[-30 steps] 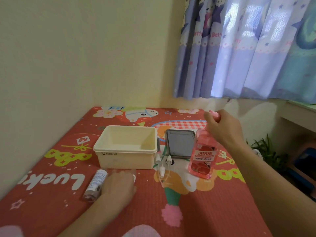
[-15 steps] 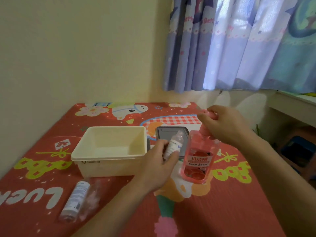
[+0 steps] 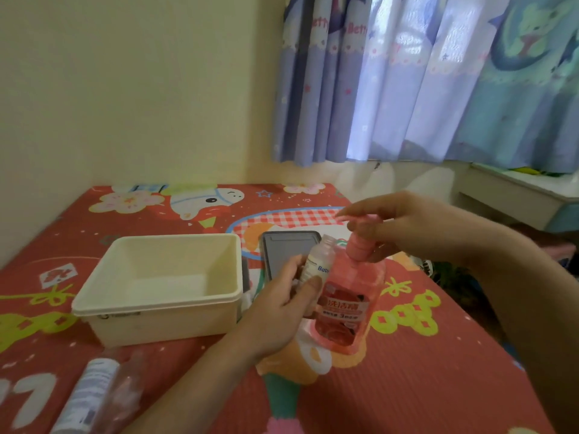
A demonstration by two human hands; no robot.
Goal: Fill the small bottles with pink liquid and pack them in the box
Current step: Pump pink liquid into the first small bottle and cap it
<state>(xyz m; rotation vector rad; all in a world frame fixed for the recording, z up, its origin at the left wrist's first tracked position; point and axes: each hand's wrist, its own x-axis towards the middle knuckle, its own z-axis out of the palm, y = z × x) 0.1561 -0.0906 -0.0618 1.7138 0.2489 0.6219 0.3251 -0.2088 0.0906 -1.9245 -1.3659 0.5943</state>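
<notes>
Small bottle [image 3: 318, 266] gripped in left hand [image 3: 282, 303], mouth beneath pump nozzle. Right hand [image 3: 404, 228] on pump bottle [image 3: 347, 296] head, fingers loose. Probably light, slick plastic; best held mid-body.

Soft daylight glows through the lilac patterned fabric curtain [image 3: 407, 79] at 1 o'clock; edges bow, and 7 o'clock looks blurred, perhaps motion
</notes>
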